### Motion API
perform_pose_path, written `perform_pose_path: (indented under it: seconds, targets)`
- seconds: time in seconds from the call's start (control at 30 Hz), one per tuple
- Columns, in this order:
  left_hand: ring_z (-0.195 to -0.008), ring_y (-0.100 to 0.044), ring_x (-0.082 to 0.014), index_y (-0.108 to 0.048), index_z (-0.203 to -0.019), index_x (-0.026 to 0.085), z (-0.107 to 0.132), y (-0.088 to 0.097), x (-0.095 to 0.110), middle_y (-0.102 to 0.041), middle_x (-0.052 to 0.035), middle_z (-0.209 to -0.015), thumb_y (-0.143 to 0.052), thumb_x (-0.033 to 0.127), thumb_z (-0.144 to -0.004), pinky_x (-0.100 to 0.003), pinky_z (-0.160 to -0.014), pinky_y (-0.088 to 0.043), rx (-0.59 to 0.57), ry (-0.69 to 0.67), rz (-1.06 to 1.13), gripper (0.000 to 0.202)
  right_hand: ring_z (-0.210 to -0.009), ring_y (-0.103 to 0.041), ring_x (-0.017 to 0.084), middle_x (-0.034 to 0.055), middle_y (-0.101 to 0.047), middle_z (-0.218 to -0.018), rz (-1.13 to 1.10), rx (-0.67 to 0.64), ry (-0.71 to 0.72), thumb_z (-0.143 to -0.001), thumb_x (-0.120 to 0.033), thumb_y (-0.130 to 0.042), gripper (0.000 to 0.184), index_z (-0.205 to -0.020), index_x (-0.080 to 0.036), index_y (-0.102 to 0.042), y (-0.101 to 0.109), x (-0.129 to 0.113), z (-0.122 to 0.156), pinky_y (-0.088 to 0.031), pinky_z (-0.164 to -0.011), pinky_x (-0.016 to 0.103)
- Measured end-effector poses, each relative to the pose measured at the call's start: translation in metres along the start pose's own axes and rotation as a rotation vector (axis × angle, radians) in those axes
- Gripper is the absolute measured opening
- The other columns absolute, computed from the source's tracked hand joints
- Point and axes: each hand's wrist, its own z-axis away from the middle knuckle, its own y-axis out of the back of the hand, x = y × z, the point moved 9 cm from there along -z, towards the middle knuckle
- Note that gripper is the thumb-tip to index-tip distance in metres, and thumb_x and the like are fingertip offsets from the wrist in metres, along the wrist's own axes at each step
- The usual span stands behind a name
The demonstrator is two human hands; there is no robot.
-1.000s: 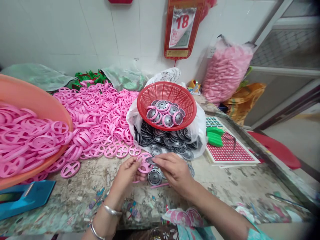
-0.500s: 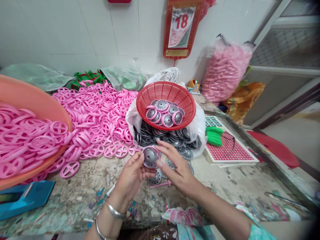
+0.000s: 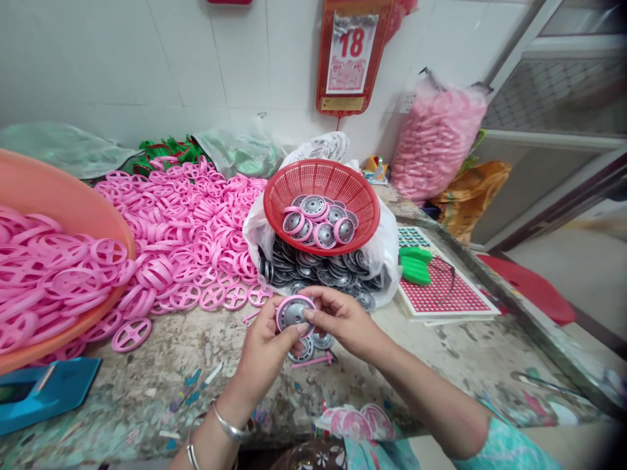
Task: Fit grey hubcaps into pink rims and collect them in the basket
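Note:
Both my hands meet over the worktop's front middle, pinching one pink wheel with a silver hubcap point(image 3: 294, 312). My left hand point(image 3: 264, 349) grips it from the left and below. My right hand point(image 3: 343, 321) presses its fingers on the wheel's right side. Under the hands lie loose silver hubcaps point(image 3: 304, 349) and a thin pink axle point(image 3: 313, 360). Just beyond is a white plastic bag of silver hubcaps point(image 3: 323, 271), with a red basket point(image 3: 365, 222) of finished wheels on top.
A big heap of pink wheel rims point(image 3: 191, 222) covers the left of the worktop point(image 3: 431, 359), beside an orange basin point(image 3: 53, 196) full of rims. A blue tool point(image 3: 44, 391) lies front left. A red sticker sheet point(image 3: 445, 290) with a green part point(image 3: 415, 266) lies right. A pink bag point(image 3: 435, 140) stands behind.
The pink rim and silver hubcap were brought together and lifted off the worktop. My right hand, open half a second ago, has closed onto the joined wheel.

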Motion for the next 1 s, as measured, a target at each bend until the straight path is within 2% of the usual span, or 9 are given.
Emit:
perform_pose_path:
  seconds: [0.13, 0.27, 0.33, 0.47, 0.53, 0.63, 0.77, 0.9, 1.0]
  targets:
    - [-0.059, -0.062, -0.0143, -0.043, -0.125, 0.019, -0.002, 0.004, -0.011, -0.065, 0.0002, -0.075, -0.069, 0.037, -0.072, -0.025, -0.055, -0.05, 0.002, 0.085, -0.021, 0.061, -0.05, -0.053, 0.008, -0.0013, -0.062, -0.073, -0.06, -0.027, -0.077, -0.072, -0.036, -0.071, 0.037, -0.102, -0.018, -0.061, 0.019, -0.008, -0.025, -0.047, -0.05, 0.024]
    - [-0.066, -0.063, -0.0152, -0.039, -0.131, 0.018, -0.005, 0.021, -0.018, -0.064, -0.0014, -0.081, -0.065, 0.044, -0.073, -0.028, -0.062, -0.05, 0.053, 0.121, -0.132, 0.068, -0.079, -0.065, 0.013, 0.0004, -0.064, -0.1, -0.361, 0.278, 0.18, -0.071, -0.029, -0.072, 0.049, -0.116, -0.027, -0.052, 0.07, -0.057, -0.041, -0.054, -0.076, 0.031]
    - [-0.068, -0.062, -0.0155, -0.044, -0.129, 0.019, -0.009, 0.033, -0.021, -0.062, -0.0024, -0.085, -0.063, 0.044, -0.074, -0.028, -0.062, -0.049, 0.058, 0.096, -0.233, 0.063, -0.094, -0.064, 0.015, 0.0009, -0.061, -0.113, -0.41, 0.322, 0.238, -0.072, -0.027, -0.072, 0.054, -0.12, -0.031, -0.048, 0.077, -0.069, -0.039, -0.051, -0.087, 0.033]
    - [-0.075, -0.059, -0.0183, -0.053, -0.124, 0.023, -0.013, 0.067, -0.021, -0.06, -0.0056, -0.097, -0.053, 0.038, -0.082, -0.032, -0.068, -0.046, 0.147, -0.072, -0.722, 0.045, -0.084, -0.065, 0.016, 0.0044, -0.065, -0.102, -0.14, 0.128, 0.054, -0.077, -0.035, -0.066, 0.034, -0.108, -0.024, -0.058, 0.047, -0.037, -0.026, -0.053, -0.077, 0.034]
    - [-0.086, -0.058, -0.0225, -0.059, -0.119, 0.021, -0.012, 0.072, -0.023, -0.058, -0.0078, -0.098, -0.052, 0.033, -0.082, -0.036, -0.077, -0.044, 0.128, -0.148, -1.007, 0.039, -0.081, -0.064, 0.018, 0.006, -0.066, -0.094, 0.142, 0.013, -0.02, -0.083, -0.038, -0.058, 0.028, -0.104, -0.02, -0.061, 0.028, -0.007, -0.011, -0.052, -0.075, 0.036]
    - [-0.092, -0.055, -0.026, -0.063, -0.111, 0.018, -0.01, 0.071, -0.039, -0.055, -0.0093, -0.094, -0.054, 0.029, -0.08, -0.039, -0.083, -0.041, 0.024, -0.121, -1.258, 0.034, -0.092, -0.059, 0.021, 0.0087, -0.062, -0.101, 0.703, -0.11, 0.0, -0.086, -0.034, -0.053, 0.03, -0.112, -0.02, -0.061, 0.007, 0.029, 0.012, -0.046, -0.085, 0.038]
    - [-0.094, -0.054, -0.0262, -0.062, -0.106, 0.017, -0.01, 0.069, -0.05, -0.055, -0.0098, -0.095, -0.054, 0.029, -0.081, -0.038, -0.082, -0.04, 0.002, -0.056, -1.319, 0.029, -0.097, -0.054, 0.024, 0.0117, -0.052, -0.112, 1.178, -0.217, -0.061, -0.081, -0.033, -0.061, 0.045, -0.124, -0.021, -0.054, -0.009, 0.064, 0.027, -0.044, -0.081, 0.034]
    - [-0.09, -0.056, -0.024, -0.06, -0.105, 0.015, -0.012, 0.074, -0.053, -0.055, -0.0082, -0.093, -0.059, 0.027, -0.078, -0.034, -0.079, -0.04, 0.041, -0.016, -1.267, 0.03, -0.089, -0.056, 0.02, 0.0088, -0.052, -0.104, 1.273, -0.243, -0.052, -0.087, -0.023, -0.05, 0.028, -0.113, -0.021, -0.059, -0.015, 0.067, 0.022, -0.042, -0.074, 0.028]
    - [-0.086, -0.058, -0.0217, -0.06, -0.107, 0.018, -0.01, 0.079, -0.054, -0.055, -0.0067, -0.095, -0.057, 0.029, -0.079, -0.032, -0.077, -0.041, 0.04, 0.027, -1.228, 0.03, -0.081, -0.058, 0.018, 0.0076, -0.053, -0.101, 1.269, -0.245, -0.048, -0.09, -0.026, -0.046, 0.025, -0.109, -0.02, -0.06, -0.012, 0.065, 0.017, -0.043, -0.07, 0.028]
